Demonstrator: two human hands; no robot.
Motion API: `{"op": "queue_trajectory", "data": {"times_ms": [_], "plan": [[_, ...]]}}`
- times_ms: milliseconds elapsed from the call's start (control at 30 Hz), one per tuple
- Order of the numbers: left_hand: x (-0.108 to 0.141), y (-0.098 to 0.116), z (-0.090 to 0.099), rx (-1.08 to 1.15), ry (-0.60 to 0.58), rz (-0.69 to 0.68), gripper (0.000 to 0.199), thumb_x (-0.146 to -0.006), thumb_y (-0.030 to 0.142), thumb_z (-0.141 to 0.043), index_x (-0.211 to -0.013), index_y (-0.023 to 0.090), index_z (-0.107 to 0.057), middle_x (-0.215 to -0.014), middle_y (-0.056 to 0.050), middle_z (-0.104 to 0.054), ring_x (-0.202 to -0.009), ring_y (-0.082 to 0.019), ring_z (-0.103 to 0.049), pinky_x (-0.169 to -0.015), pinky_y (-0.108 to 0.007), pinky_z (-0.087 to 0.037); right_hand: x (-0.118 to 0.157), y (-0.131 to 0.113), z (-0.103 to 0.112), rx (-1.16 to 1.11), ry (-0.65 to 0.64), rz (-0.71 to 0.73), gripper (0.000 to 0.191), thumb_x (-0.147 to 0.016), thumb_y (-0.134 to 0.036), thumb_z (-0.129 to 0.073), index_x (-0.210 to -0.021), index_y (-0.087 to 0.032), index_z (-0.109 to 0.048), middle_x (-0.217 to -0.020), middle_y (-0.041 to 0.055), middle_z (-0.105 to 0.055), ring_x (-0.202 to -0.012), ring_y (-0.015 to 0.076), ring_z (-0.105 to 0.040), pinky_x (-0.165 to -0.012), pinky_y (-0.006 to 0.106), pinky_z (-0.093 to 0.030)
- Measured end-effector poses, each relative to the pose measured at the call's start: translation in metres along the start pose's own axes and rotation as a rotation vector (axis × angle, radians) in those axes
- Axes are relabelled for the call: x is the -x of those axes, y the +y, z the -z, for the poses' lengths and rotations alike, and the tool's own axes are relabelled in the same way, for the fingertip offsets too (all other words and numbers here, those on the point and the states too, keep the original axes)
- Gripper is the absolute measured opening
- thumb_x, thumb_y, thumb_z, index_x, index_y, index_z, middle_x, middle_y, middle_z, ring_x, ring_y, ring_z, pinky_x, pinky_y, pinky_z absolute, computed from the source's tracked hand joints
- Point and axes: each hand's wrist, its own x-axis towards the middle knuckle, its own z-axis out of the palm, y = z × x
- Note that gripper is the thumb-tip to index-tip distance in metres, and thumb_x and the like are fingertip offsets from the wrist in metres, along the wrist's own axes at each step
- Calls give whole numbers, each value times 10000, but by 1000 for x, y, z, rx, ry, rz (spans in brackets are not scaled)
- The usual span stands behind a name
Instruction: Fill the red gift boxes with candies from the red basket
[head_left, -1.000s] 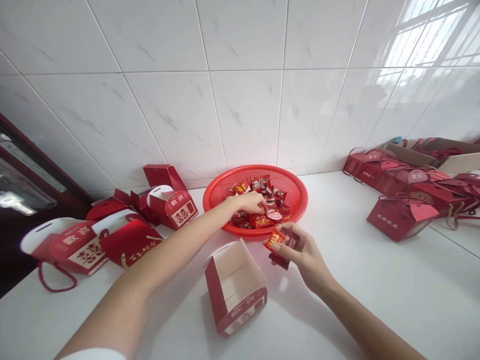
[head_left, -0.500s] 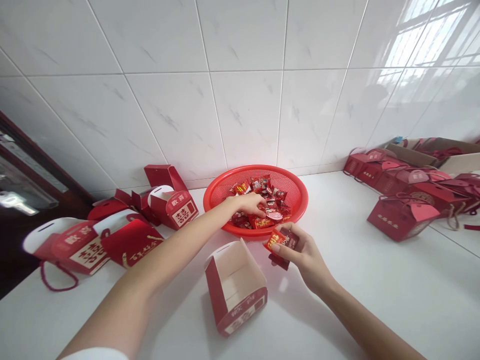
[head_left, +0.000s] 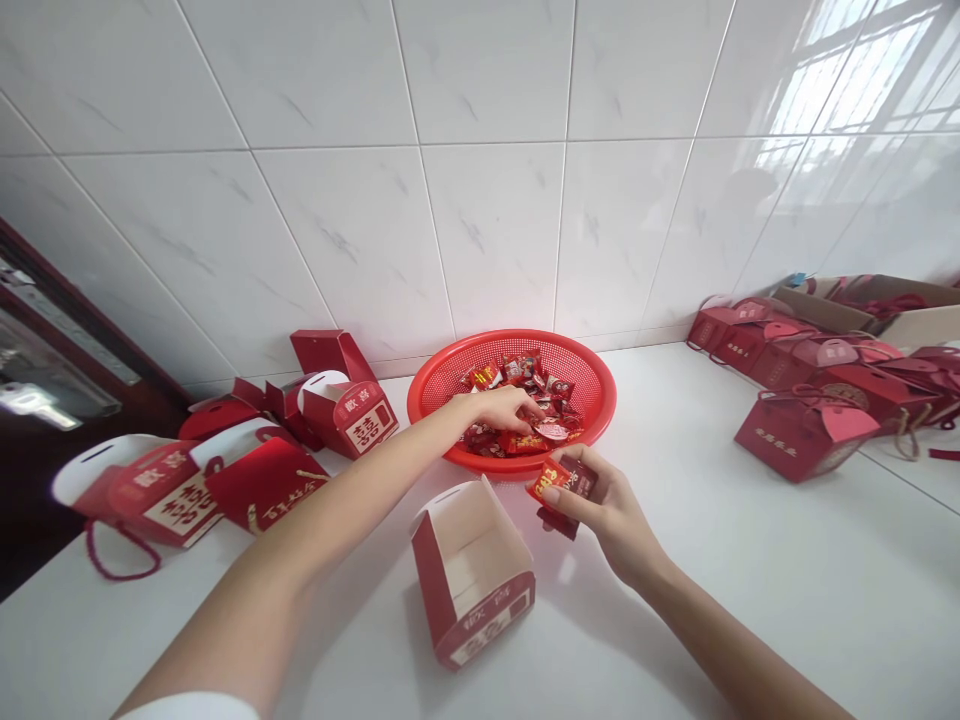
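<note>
A red plastic basket [head_left: 427, 400] of wrapped candies [head_left: 525, 440] stands against the wall. Over the candies inside it is my left hand [head_left: 506, 408], fingers curved downward and the thumb a little apart, its tips among the wrappers. I see nothing held in it. Just in front of the basket's rim, my right hand [head_left: 611, 500] is closed on several red and dark-red wrapped candies [head_left: 562, 490]. Between my forearms sits an open red gift box [head_left: 472, 570] with a pale inside; no candy shows in the visible part.
Several open red boxes [head_left: 356, 415] stand at the left, one with a cord handle [head_left: 124, 570]. Several closed red boxes [head_left: 802, 435] and a cardboard carton [head_left: 930, 325] are at the right. A white tiled wall [head_left: 487, 230] rises behind the white tabletop [head_left: 675, 480].
My left hand has shifted slightly to the right among the candies. My right hand, with its candies, and the open box are almost unmoved.
</note>
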Motion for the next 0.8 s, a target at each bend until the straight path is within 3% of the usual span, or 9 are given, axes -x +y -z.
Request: {"op": "queue_trajectory", "data": {"times_ms": [300, 467, 633, 800], "plan": [[-4, 3, -2, 179, 204, -54, 198, -838, 270, -673, -900, 176, -836, -934, -44, -810, -892, -218, -711, -778, -264, -508, -1, 2, 1, 17, -9, 8, 444, -744, -475, -865, -953, -188, -600, -677, -14, -645, -587, 158, -655, -522, 253, -463], [-7, 4, 0, 273, 297, -44, 115, -746, 206, -744, -809, 170, -833, -860, -55, -809, -845, -220, -717, -774, -293, -526, -1, 2, 2, 19, -10, 5, 449, -740, -486, -867, -961, -194, -607, -684, -12, -657, -590, 159, -656, -524, 254, -468], [-9, 3, 0, 373, 356, -55, 252, -664, 138, -733, -903, 154, -812, -825, -26, -780, -788, -186, -695, -730, -276, -525, 1, 1, 1, 7, -16, 3, 457, -724, -492, -874, -949, -199, -606, -697, -14, -662, -594, 159, -657, -522, 254, -468], [-11, 1, 2, 506, 472, -49, 305, -690, 156, -690, -978, 112, -782, -674, 15, -662, -668, -143, -603, -678, -272, -486, 0, -1, 0, 10, -11, 8, 455, -714, -487, -880, -929, -198, -602, -691, -15, -660, -589, 160, -658, -522, 257, -475]]}}
